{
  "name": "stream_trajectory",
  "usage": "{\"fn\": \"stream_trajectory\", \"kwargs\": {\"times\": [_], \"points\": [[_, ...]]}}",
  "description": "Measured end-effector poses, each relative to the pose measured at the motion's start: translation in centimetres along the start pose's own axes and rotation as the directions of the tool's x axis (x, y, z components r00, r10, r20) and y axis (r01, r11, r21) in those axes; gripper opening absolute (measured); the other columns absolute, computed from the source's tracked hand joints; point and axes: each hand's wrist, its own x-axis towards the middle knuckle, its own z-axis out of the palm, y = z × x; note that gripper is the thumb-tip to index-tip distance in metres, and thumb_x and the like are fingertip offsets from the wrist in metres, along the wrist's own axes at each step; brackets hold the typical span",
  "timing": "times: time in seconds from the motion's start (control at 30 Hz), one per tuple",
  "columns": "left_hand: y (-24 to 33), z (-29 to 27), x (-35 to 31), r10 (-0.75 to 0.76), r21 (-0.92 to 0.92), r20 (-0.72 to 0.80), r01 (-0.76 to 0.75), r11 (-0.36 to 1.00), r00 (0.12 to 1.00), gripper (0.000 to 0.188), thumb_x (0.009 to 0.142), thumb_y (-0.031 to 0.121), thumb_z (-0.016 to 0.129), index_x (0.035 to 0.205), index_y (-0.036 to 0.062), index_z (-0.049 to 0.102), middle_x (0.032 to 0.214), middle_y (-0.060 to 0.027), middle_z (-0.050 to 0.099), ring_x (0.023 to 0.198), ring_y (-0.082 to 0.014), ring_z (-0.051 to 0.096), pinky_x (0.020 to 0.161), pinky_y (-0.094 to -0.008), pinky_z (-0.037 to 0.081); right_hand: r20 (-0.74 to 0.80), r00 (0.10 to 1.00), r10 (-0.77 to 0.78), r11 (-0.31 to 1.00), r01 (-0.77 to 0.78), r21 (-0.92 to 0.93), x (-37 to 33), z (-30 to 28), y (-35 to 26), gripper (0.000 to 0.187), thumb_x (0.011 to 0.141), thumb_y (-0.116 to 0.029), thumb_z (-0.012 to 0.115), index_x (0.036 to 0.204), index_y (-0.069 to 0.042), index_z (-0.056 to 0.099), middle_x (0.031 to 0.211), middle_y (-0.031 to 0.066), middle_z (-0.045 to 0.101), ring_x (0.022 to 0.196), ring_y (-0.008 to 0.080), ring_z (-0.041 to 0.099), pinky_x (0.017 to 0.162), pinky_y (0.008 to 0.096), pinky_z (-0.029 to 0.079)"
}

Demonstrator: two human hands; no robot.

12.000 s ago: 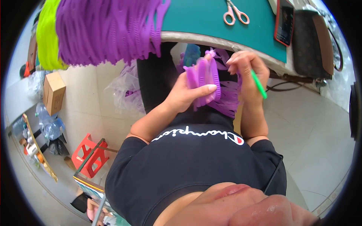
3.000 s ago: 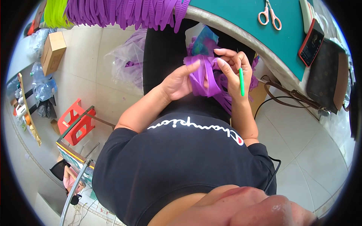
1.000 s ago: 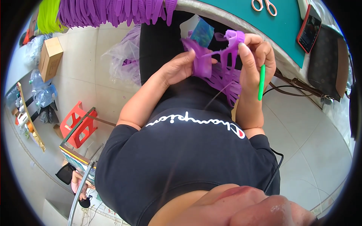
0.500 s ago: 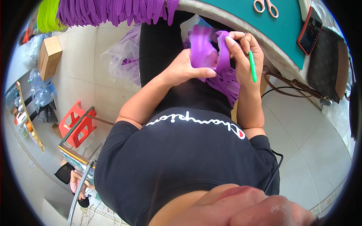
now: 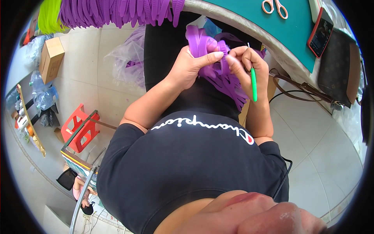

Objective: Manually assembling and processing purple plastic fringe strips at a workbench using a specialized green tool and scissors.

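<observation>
My left hand (image 5: 186, 66) is closed around several looped purple rubber straps (image 5: 198, 43), its thumb pressed over them. One ribbed strap (image 5: 223, 50) stands up beside that thumb. Between the fingers of my right hand (image 5: 249, 68) sits a slim tool with a green handle (image 5: 254, 85); its thin metal tip points up past the knuckles, and its exact kind does not show. The right thumb and fingertips are close to the ribbed strap; whether they touch it I cannot tell. More purple straps (image 5: 233, 91) lie in a heap on my lap, below the hands.
A row of purple straps (image 5: 117, 11) hangs over the table edge at upper left, beside lime-green ones (image 5: 50, 17). On the green mat (image 5: 245, 9) are scissors (image 5: 274, 8) and a phone (image 5: 320, 33). A brown bag (image 5: 338, 70) stands right. A red stool (image 5: 80, 128) is left.
The strap bundle in my left hand has turned and no longer blurs. My right hand has come slightly down and left, and the green tool has tilted, its metal tip now showing.
</observation>
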Motion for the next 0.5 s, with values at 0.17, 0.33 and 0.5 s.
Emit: {"fn": "stream_trajectory", "kwargs": {"times": [0.17, 0.33, 0.5], "points": [[-0.1, 0.9, -0.2, 0.05, -0.049, -0.053, -0.052, 0.997, 0.997, 0.015, 0.088, 0.016, 0.068, 0.094, 0.0037, 0.062, 0.081, -0.0019, 0.062, 0.068, -0.0066, 0.057, 0.058, -0.0194, 0.046, -0.254, 0.944, -0.211, 0.978, 0.205, -0.051, -1.1, 0.6, 0.7, 0.049, 0.092, -0.051, 0.054, 0.094, -0.002, 0.045, 0.09, 0.0089, 0.051, 0.079, 0.014, 0.048, 0.073, 0.0264, 0.041], [-1.4, 0.4, 0.3, 0.058, -0.083, -0.024, -0.06, 0.995, 0.998, 0.015, 0.091, 0.018, 0.065, 0.094, 0.0043, 0.06, 0.08, -0.0023, 0.062, 0.067, -0.0061, 0.056, 0.059, -0.0197, 0.046, -0.066, 0.863, -0.501, 0.794, 0.427, -0.433, -0.7, 1.9, 0.0, 0.019, 0.079, -0.006, 0.074, 0.082, 0.001, 0.057, 0.08, 0.0126, 0.06, 0.069, 0.019, 0.058, 0.062, 0.0274, 0.048], [-1.7, 0.7, 0.0, 0.087, -0.094, -0.049, -0.091, 0.991, 0.995, 0.015, 0.093, 0.019, 0.062, 0.093, 0.0049, 0.059, 0.08, -0.0011, 0.06, 0.069, -0.0059, 0.056, 0.061, -0.0194, 0.045, -0.044, 0.859, -0.51, 0.756, 0.424, -0.499, -1.3, 1.8, 0.4, 0.019, 0.076, -0.008, 0.076, 0.081, 0.0, 0.059, 0.077, 0.0119, 0.06, 0.067, 0.0207, 0.06, 0.059, 0.0272, 0.049]]}}
